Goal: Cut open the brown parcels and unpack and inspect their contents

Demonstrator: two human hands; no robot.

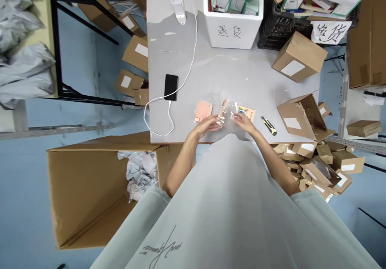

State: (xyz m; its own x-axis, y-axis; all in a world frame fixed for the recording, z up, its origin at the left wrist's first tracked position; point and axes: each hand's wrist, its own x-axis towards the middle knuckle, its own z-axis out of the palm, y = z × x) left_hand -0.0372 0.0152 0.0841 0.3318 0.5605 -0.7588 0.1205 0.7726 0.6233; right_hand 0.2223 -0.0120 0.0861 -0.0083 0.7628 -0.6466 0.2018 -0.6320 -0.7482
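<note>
Near the front edge of the table, a clear plastic bag (230, 107) spans the gap between my hands. My left hand (208, 125) is closed on a narrow pinkish item (222, 107) at the bag's left side; its exact kind is too small to make out. The fingers of my right hand (243, 122) pinch the right side of the bag. Just beyond my left hand lies a flat pink packet (204, 110) in clear wrap. A pink card with a colourful picture (247, 111) is partly covered by my right hand.
A yellow-and-black box cutter (269, 126) lies to the right, near cardboard boxes (297, 118). A black phone (171, 87) with a white cable (190, 66) is at left. At the back stands a white foam bin (233, 31). A large open carton (87, 192) sits below left.
</note>
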